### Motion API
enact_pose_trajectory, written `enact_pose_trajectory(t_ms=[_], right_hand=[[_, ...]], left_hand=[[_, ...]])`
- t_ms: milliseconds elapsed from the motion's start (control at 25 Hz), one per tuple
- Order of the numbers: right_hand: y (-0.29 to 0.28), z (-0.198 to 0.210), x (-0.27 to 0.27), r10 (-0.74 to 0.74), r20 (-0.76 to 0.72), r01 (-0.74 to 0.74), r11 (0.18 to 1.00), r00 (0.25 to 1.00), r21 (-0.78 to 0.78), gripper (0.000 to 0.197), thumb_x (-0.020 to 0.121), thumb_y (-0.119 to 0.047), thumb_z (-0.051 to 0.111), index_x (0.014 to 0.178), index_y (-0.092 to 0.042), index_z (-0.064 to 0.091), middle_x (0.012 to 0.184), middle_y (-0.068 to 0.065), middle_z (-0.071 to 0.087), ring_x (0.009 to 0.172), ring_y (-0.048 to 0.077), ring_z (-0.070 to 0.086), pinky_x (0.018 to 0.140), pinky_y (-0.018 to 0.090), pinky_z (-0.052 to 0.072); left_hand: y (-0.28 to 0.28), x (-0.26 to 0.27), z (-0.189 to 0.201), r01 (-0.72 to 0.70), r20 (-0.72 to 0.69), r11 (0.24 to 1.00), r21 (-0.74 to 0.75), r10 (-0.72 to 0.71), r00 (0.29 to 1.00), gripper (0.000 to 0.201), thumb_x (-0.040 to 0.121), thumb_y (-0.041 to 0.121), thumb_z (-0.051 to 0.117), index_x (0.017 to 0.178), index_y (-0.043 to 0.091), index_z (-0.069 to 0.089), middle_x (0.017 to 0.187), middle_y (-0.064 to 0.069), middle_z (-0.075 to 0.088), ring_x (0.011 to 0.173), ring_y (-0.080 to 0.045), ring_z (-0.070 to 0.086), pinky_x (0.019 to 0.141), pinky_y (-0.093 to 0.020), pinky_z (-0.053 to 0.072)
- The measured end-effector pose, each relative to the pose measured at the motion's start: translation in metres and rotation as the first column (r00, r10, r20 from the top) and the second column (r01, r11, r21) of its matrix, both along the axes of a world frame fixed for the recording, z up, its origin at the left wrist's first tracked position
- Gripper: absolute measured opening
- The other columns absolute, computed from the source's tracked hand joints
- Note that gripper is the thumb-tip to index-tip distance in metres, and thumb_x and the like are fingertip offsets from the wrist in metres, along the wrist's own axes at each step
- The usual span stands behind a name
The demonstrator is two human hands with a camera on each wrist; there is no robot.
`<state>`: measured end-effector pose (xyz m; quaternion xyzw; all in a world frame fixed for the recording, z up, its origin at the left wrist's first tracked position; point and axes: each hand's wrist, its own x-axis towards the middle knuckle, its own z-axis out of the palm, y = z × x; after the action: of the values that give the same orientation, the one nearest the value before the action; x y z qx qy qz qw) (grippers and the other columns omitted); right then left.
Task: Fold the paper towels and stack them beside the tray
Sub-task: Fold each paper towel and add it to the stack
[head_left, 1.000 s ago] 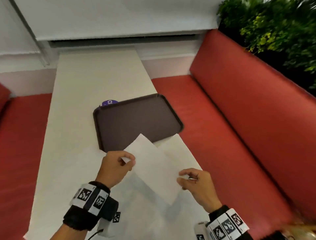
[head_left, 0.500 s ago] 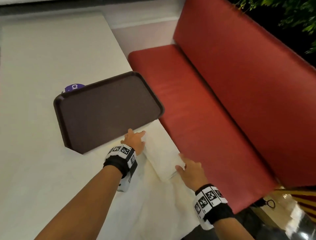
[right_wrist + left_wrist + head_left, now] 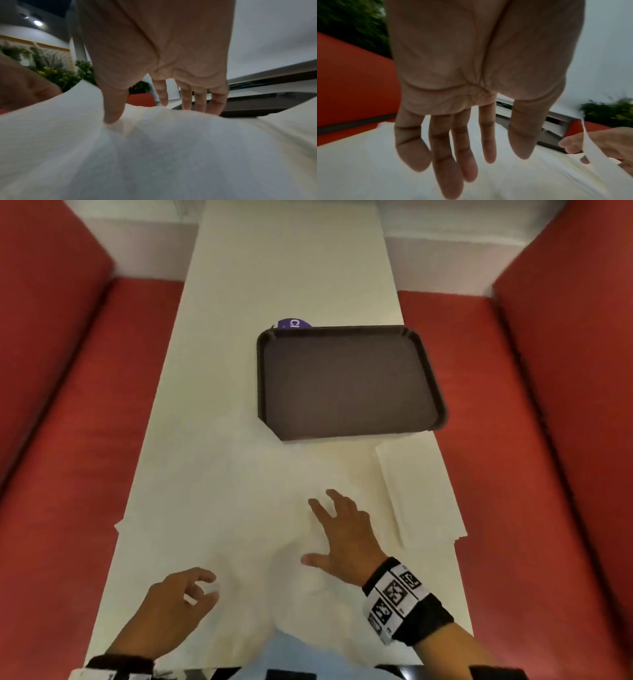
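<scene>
A dark brown tray (image 3: pixel 346 337) sits on the white table (image 3: pixel 274 268). One folded paper towel (image 3: pixel 418 491) lies just in front of its near right corner, with no hand on it. Several loose white paper towels (image 3: pixel 246 508) are spread over the near table. My right hand (image 3: pixel 342 529) rests on them with its fingers spread; in the right wrist view its thumb and fingertips (image 3: pixel 113 117) press into a towel (image 3: pixel 154 155) that bulges up under the palm. My left hand (image 3: pixel 185 601) hovers near the front left, fingers (image 3: pixel 453 155) relaxed, holding nothing.
A purple label (image 3: pixel 291 323) peeks out behind the tray's far left corner. Red benches (image 3: pixel 68 440) flank the table on both sides (image 3: pixel 548 440). The far half of the table is bare white surface.
A sheet held in both hands was pressed down folded beside the tray. Both hands have since let it go and pulled back onto the loose towels near me.
</scene>
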<state>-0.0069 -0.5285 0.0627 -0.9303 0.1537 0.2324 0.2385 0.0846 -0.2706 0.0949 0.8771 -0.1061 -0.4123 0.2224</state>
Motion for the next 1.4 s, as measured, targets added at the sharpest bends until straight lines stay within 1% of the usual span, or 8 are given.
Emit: enact_pose_trajectory(t_ms=[280,400,600,880,1040,1200,1280,1400], right_hand=[[0.036,-0.006,0.01,0.199,0.146,-0.21,0.975,0.969,0.069,0.046,0.08,-0.058,0.062,0.119,-0.034,0.06,0.124,-0.008,0.051,0.116,0.011,0.048,0.106,0.041,0.028],[0.044,0.008,0.012,0.057,0.381,-0.113,0.986,0.923,0.126,0.031,0.083,-0.051,0.06,0.092,-0.024,0.073,0.093,-0.012,0.069,0.082,0.001,0.061,0.082,0.032,0.05],[0.019,0.085,0.041,-0.365,0.581,0.246,0.929,0.728,0.276,0.01,0.089,-0.029,0.062,0.092,-0.02,0.065,0.081,-0.013,0.068,0.079,0.0,0.062,0.062,0.009,0.046],[-0.007,0.162,0.067,-0.173,0.601,0.022,0.968,0.78,0.25,0.01,0.088,-0.026,0.065,0.081,-0.033,0.065,0.082,-0.017,0.067,0.078,0.003,0.063,0.071,0.016,0.044],[-0.013,0.189,0.075,-0.036,0.598,-0.101,0.976,0.801,0.194,0.003,0.087,-0.025,0.068,0.083,-0.025,0.068,0.083,-0.015,0.068,0.081,0.003,0.064,0.075,0.014,0.044],[-0.041,0.2,0.058,-0.222,0.66,0.007,0.95,0.718,0.312,0.026,0.076,-0.043,0.073,0.097,-0.029,0.068,0.088,-0.002,0.072,0.077,0.021,0.068,0.075,0.038,0.057],[-0.065,0.189,0.028,-0.482,0.653,0.152,0.855,0.584,0.496,0.062,0.062,-0.06,0.075,0.114,-0.03,0.062,0.097,0.004,0.072,0.082,0.025,0.07,0.074,0.037,0.058],[-0.075,0.144,-0.02,-0.862,0.221,0.239,0.358,0.457,0.902,0.097,0.056,-0.072,0.074,0.134,-0.02,0.047,0.12,0.015,0.064,0.097,0.026,0.066,0.076,0.034,0.057]], left_hand=[[0.089,-0.016,-0.018,-0.193,-0.007,0.98,-0.052,0.193,0.981,0.013,0.085,0.031,0.064,0.095,0.037,0.059,0.085,0.003,0.064,0.069,-0.009,0.063,0.062,-0.017,0.045],[0.106,-0.006,-0.016,-0.235,-0.014,0.966,-0.11,0.235,0.972,0.014,0.085,0.028,0.065,0.095,0.035,0.06,0.085,0.001,0.063,0.067,-0.013,0.064,0.062,-0.022,0.049],[0.088,0.016,0.001,-0.225,0.045,0.902,-0.37,0.259,0.965,0.016,0.078,0.041,0.069,0.092,0.042,0.062,0.086,0.007,0.069,0.081,-0.003,0.064,0.07,-0.024,0.047],[-0.016,0.085,0.083,0.093,0.191,0.709,-0.699,0.059,0.98,0.092,0.047,0.076,0.069,0.129,0.043,0.044,0.125,0.017,0.057,0.118,0.002,0.05,0.096,-0.026,0.041],[-0.069,0.101,0.12,0.396,0.225,0.751,-0.528,-0.326,0.918,0.03,0.07,0.038,0.077,0.098,0.037,0.067,0.096,0.011,0.071,0.087,-0.006,0.067,0.083,-0.033,0.056],[-0.091,0.101,0.124,0.26,0.084,0.675,-0.691,-0.282,0.956,0.013,0.081,0.017,0.07,0.093,0.017,0.074,0.096,0.0,0.074,0.088,-0.016,0.07,0.079,-0.032,0.057],[-0.096,0.1,0.124,0.07,-0.066,0.637,-0.768,-0.188,0.98,0.02,0.081,0.009,0.067,0.1,0.009,0.071,0.101,-0.004,0.073,0.094,-0.023,0.069,0.08,-0.033,0.057],[-0.105,0.101,0.123,-0.169,-0.228,0.57,-0.804,-0.034,0.973,0.023,0.082,0.006,0.062,0.104,0.003,0.067,0.102,-0.011,0.072,0.093,-0.028,0.068,0.076,-0.034,0.058]])
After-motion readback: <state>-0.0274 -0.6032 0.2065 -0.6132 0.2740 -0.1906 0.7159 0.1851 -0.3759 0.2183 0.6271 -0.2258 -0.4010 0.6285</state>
